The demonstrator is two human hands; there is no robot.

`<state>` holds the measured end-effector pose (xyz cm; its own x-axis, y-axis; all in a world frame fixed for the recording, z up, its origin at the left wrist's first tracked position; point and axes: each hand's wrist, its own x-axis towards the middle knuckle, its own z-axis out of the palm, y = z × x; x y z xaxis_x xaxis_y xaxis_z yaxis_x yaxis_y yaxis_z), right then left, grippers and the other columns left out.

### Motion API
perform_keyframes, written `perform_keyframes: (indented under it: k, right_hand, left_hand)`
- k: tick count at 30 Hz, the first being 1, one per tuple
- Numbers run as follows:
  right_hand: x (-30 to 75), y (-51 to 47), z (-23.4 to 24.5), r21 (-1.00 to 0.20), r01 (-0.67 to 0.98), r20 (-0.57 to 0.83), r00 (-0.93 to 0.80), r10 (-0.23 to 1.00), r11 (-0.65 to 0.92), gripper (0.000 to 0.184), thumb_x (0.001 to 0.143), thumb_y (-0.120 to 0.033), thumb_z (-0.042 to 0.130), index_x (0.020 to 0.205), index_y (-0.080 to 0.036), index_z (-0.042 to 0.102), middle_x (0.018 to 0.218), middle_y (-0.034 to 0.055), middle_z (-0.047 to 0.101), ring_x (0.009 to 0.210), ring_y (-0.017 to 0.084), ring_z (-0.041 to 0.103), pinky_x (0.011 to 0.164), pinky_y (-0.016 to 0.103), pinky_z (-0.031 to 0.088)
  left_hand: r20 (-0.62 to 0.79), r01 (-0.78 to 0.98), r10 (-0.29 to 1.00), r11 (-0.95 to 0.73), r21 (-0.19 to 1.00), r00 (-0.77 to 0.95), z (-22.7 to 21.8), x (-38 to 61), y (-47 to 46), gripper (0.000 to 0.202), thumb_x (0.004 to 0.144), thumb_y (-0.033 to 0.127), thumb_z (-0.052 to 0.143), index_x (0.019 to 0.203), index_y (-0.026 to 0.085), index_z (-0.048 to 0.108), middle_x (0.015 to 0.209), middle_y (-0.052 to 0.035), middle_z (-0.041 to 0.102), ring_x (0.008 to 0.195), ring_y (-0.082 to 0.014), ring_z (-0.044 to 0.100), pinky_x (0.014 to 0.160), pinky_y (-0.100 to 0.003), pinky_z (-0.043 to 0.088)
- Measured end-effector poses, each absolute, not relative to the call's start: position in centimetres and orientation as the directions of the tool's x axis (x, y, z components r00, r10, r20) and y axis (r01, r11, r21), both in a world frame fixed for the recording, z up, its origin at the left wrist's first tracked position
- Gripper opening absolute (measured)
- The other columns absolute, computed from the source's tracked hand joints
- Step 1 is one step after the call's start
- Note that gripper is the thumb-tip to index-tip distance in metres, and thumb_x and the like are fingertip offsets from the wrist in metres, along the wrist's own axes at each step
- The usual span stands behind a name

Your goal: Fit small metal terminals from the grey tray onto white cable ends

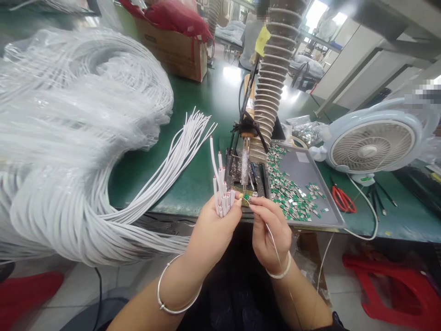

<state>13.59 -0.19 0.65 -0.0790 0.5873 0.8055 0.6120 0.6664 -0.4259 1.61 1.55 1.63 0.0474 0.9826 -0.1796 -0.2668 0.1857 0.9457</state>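
Observation:
My left hand point(213, 230) is closed around a bunch of white cable ends point(223, 195) with bare tips, held upright at the table's front edge. My right hand point(270, 230) pinches a thin solder wire point(272, 239) that trails down past my wrist. Its fingertips meet my left thumb at a small green part point(245, 196). Directly above that part hangs the tip of a mounted soldering iron point(245, 163). More loose white cables point(179, 151) fan out on the green table point(193, 110) to the left.
A huge bundle of white cables in plastic point(69, 138) fills the left. A grey tray point(310, 177) with several small green parts lies to the right, then red scissors point(342, 198) and a white fan point(374, 145). A ribbed hose point(275, 69) rises behind the iron. Red stools stand below.

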Motion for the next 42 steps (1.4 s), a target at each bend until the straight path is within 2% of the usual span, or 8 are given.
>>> perform_keyframes:
  k: [8,22,31,42]
  right_hand:
    - [13.6,-0.6,0.2,-0.472,0.611,0.774,-0.058,0.631,0.635,0.031,0.082,-0.002,0.047,0.106,-0.02,0.055,0.098,0.0099,0.063,0.094,0.019,0.063,0.078,0.037,0.056]
    - [13.4,0.0,0.8,-0.438,0.624,0.798,-0.062,0.6,0.647,0.031,0.08,0.001,0.048,0.105,-0.016,0.056,0.1,0.011,0.06,0.098,0.017,0.06,0.082,0.034,0.054]
    - [13.4,-0.1,0.9,-0.423,0.648,0.803,-0.056,0.594,0.633,0.03,0.081,-0.002,0.047,0.105,-0.018,0.056,0.1,0.0104,0.061,0.096,0.018,0.061,0.079,0.036,0.055]
    - [13.4,-0.3,0.7,-0.46,0.624,0.787,-0.041,0.615,0.631,0.03,0.081,-0.002,0.048,0.104,-0.018,0.057,0.1,0.0106,0.062,0.096,0.019,0.062,0.081,0.037,0.055]
  left_hand:
    - [-0.196,-0.233,0.977,0.211,0.949,0.085,1.1,1.3,1.4,0.015,0.078,0.029,0.059,0.088,0.018,0.059,0.077,0.0023,0.057,0.069,-0.0096,0.05,0.067,-0.023,0.037]
    - [-0.2,-0.3,0.974,0.223,0.927,0.108,2.0,1.6,1.8,0.01,0.079,0.025,0.058,0.085,0.018,0.059,0.07,0.0048,0.053,0.064,-0.0078,0.047,0.064,-0.021,0.037]
    - [-0.182,-0.313,0.98,0.198,0.929,0.081,2.3,1.6,1.8,0.01,0.077,0.025,0.061,0.084,0.018,0.061,0.075,0.0039,0.059,0.07,-0.0088,0.052,0.068,-0.02,0.04]
    - [-0.196,-0.313,0.978,0.207,0.927,0.065,2.0,1.6,1.9,0.014,0.074,0.026,0.062,0.084,0.017,0.062,0.074,0.0023,0.06,0.066,-0.0101,0.053,0.065,-0.021,0.04]
